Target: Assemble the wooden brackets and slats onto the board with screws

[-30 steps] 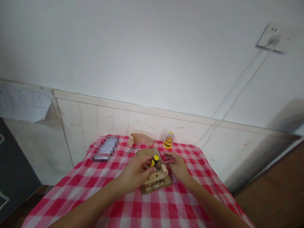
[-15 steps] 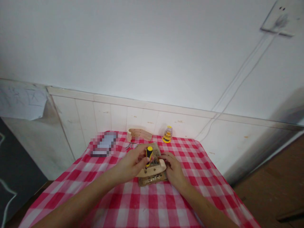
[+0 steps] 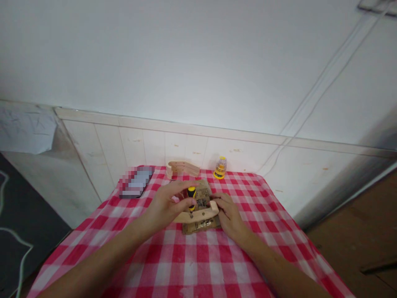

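My left hand (image 3: 167,205) is closed around a small screwdriver (image 3: 191,196) with a yellow and black handle, held upright with its tip down on a curved wooden piece (image 3: 198,215). That piece lies on a flat engraved wooden board (image 3: 203,194) on the red and white checked tablecloth (image 3: 198,265). My right hand (image 3: 228,213) rests on the right end of the curved piece, fingers bent over it and pressing it down.
A second curved wooden piece (image 3: 182,169) lies at the table's far edge. Beside it stands a yellow bit holder (image 3: 220,167). A blurred flat object (image 3: 136,186) lies at the far left. A panelled wall runs behind; floor shows right of the table.
The screwdriver has gone from tilted to upright, its tip now on the curved piece. My right hand has moved onto the piece's right end. The view has tilted slightly.
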The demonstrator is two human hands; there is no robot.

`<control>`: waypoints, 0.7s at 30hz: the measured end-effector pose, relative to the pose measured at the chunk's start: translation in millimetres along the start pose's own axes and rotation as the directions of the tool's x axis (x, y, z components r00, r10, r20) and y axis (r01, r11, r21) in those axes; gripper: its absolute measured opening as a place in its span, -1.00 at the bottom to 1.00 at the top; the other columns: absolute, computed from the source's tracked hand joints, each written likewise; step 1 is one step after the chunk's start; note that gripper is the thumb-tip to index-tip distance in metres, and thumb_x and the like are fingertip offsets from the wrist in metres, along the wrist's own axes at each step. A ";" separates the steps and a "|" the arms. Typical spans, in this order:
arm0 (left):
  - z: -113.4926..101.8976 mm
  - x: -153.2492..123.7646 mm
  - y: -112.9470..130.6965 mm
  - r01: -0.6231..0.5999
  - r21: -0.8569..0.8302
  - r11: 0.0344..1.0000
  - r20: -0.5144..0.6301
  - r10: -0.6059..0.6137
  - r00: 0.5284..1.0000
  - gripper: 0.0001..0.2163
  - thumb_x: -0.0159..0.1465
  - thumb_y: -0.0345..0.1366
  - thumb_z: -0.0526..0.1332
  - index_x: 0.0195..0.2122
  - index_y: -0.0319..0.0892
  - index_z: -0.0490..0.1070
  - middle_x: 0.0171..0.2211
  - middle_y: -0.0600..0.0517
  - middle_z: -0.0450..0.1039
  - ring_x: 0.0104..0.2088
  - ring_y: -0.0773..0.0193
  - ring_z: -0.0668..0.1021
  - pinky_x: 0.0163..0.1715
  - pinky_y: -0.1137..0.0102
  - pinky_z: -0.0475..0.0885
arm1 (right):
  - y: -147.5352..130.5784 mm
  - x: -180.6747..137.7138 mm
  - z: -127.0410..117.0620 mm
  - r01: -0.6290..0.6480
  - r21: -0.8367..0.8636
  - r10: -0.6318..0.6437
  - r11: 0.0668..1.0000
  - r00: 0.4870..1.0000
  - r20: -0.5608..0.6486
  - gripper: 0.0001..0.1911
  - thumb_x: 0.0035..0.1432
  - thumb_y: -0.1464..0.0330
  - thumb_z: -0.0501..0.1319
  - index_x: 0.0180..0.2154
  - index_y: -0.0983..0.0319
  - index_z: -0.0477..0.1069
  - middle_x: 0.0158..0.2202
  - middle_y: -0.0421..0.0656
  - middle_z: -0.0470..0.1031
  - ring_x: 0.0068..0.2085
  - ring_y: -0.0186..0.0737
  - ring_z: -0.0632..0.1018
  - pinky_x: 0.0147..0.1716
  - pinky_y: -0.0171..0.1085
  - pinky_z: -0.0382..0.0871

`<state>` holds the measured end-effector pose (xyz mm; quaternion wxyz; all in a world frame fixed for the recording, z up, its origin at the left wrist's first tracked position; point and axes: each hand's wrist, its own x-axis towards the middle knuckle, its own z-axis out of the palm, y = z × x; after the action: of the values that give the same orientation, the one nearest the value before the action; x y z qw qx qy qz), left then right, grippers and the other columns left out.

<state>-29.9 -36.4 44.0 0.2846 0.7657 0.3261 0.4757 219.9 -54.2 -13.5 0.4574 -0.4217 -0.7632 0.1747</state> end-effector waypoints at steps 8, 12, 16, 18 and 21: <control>-1.9 -1.3 7.1 -0.029 0.029 0.999 0.031 0.028 0.999 -0.65 0.29 -0.33 0.27 0.11 -0.06 0.53 -0.02 -0.01 0.64 -0.11 0.21 0.64 -0.10 0.39 0.55 | -0.3 1.9 1.0 -0.040 0.001 0.040 0.999 0.999 0.022 -0.67 0.12 0.56 0.11 -0.23 0.18 0.61 -0.10 -0.04 0.57 -0.03 -0.06 0.54 -0.02 -0.10 0.43; -0.6 -1.2 6.1 0.007 0.030 1.000 0.046 -0.008 0.999 -0.62 0.32 -0.31 0.22 0.17 -0.10 0.48 0.03 -0.05 0.62 -0.07 0.17 0.64 -0.04 0.32 0.55 | 0.6 1.9 2.2 -0.063 -0.001 0.063 0.998 0.998 0.013 -0.64 0.09 0.59 0.11 -0.24 0.17 0.62 -0.09 -0.05 0.57 -0.01 -0.06 0.53 0.00 -0.10 0.42; -1.6 2.7 7.9 0.086 0.018 0.996 0.106 -0.087 0.991 -0.61 0.32 -0.29 0.19 0.18 -0.13 0.47 -0.04 -0.06 0.64 -0.12 0.15 0.65 -0.09 0.27 0.57 | 1.2 1.9 2.3 -0.072 0.005 0.072 0.997 0.997 0.007 -0.65 0.11 0.59 0.11 -0.25 0.16 0.62 -0.09 -0.06 0.57 -0.01 -0.07 0.53 0.00 -0.11 0.42; -4.8 6.3 11.1 0.102 -0.004 0.995 0.134 -0.100 0.986 -0.62 0.33 -0.29 0.19 0.17 -0.12 0.47 -0.06 -0.05 0.64 -0.12 0.14 0.65 -0.11 0.28 0.58 | 1.3 1.8 2.2 -0.071 0.012 0.071 0.997 0.997 0.009 -0.65 0.12 0.58 0.12 -0.25 0.15 0.62 -0.09 -0.06 0.57 -0.02 -0.08 0.54 0.00 -0.11 0.42; -10.8 13.6 17.5 0.089 -0.052 0.995 0.126 -0.082 0.989 -0.63 0.35 -0.26 0.21 0.18 -0.10 0.46 0.02 -0.07 0.60 -0.05 0.12 0.63 -0.03 0.25 0.56 | 1.7 1.9 2.2 -0.064 0.012 0.064 0.998 0.998 0.011 -0.65 0.11 0.58 0.12 -0.25 0.15 0.61 -0.09 -0.07 0.57 -0.01 -0.07 0.53 0.00 -0.10 0.42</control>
<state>-31.2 -35.6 68.5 0.3463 0.7706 0.3266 0.4238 218.4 -51.5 -14.8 0.4501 -0.4421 -0.7506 0.1963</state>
